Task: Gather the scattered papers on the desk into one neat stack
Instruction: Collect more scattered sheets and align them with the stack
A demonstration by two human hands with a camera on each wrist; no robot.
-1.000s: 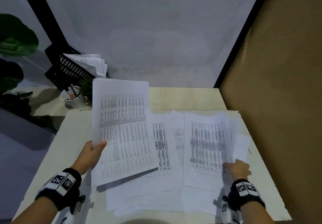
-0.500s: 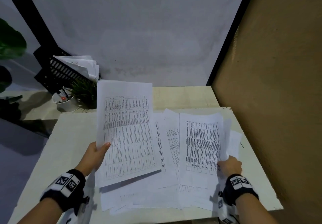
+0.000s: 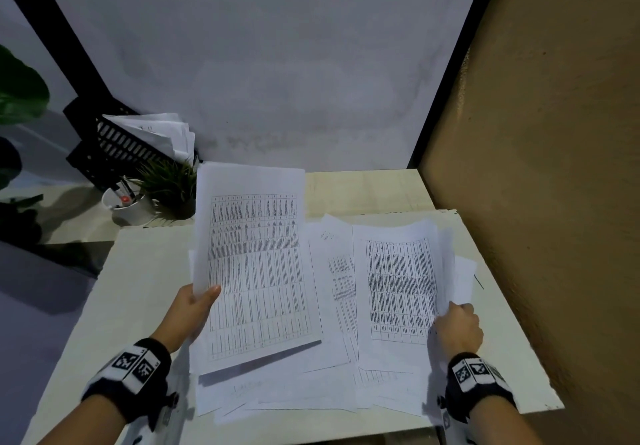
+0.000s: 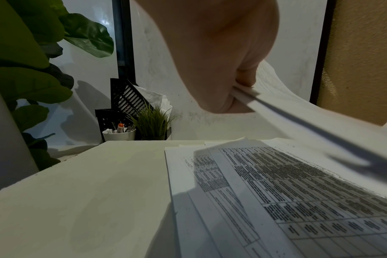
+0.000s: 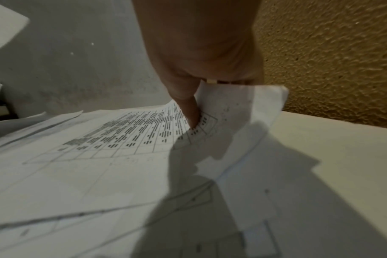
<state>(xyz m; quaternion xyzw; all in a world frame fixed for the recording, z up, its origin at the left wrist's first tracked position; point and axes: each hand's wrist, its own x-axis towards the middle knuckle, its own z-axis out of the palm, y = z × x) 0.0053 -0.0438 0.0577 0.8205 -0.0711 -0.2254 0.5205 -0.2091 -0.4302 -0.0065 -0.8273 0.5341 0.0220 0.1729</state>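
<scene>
A bundle of printed table sheets (image 3: pixel 254 264) is lifted above the desk, tilted up at its far end. My left hand (image 3: pixel 194 309) pinches its left edge, thumb on top; the left wrist view shows the same pinch by the left hand (image 4: pixel 236 90) on the bundle's edge (image 4: pixel 298 118). To the right, another printed sheet (image 3: pixel 398 292) is curled up at its right edge, gripped by my right hand (image 3: pixel 453 326). In the right wrist view the right hand (image 5: pixel 199 97) pinches that curled edge (image 5: pixel 232 111). More loose papers (image 3: pixel 294 389) lie overlapped beneath both.
The pale desk (image 3: pixel 138 288) has bare surface on its left. Behind it stand a white pen cup (image 3: pixel 130 207), a small green plant (image 3: pixel 169 186) and a black file holder (image 3: pixel 114 146) with papers. A textured brown wall (image 3: pixel 554 202) borders the right side.
The left bundle has shifted slightly right and stands a bit more upright. The right hand keeps its hold on the right sheet's edge, which has curled up more.
</scene>
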